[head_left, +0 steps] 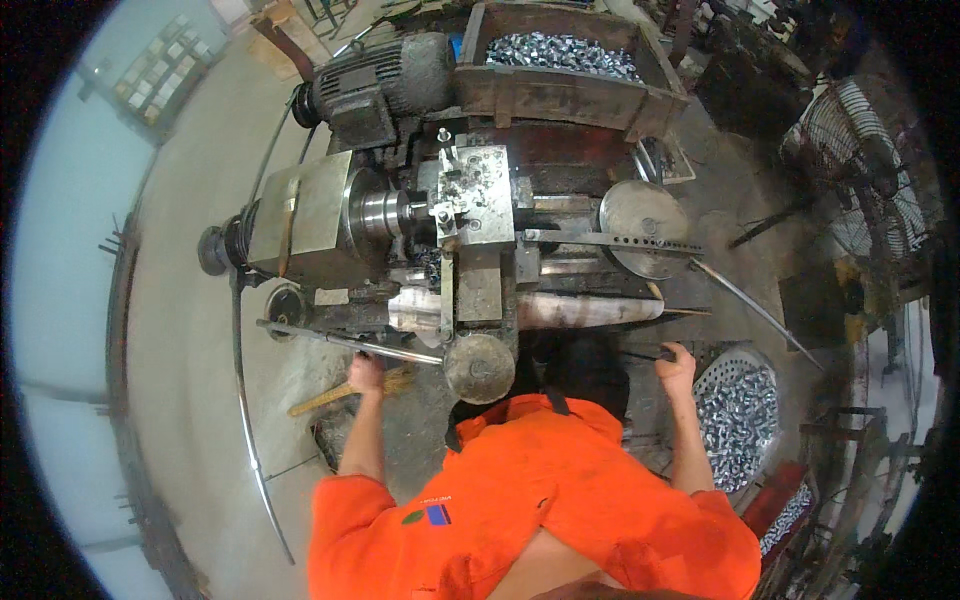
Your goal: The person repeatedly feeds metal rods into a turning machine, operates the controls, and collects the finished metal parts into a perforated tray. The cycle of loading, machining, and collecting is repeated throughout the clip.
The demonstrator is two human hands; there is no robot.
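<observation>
My left hand (366,374) is closed just below a long steel lever (395,351) on a lathe-like machine. A small dark bit shows at its fingertips, too small to name; whether the hand touches the lever I cannot tell. My right hand (677,368) is curled around the end of a thin dark rod (645,355) that points left toward my legs. Ahead are the machine's round chuck (374,214), its tool block (482,194) and a round metal disc (479,368) at the near end of the slide.
A wooden crate (570,90) of small shiny metal parts stands behind, beside a motor (375,85). At right are a perforated basin (708,374) of similar parts, a red container (775,508) and a fan (860,165). A brush (325,398) lies by my left hand. Long rods (755,310) stick out sideways.
</observation>
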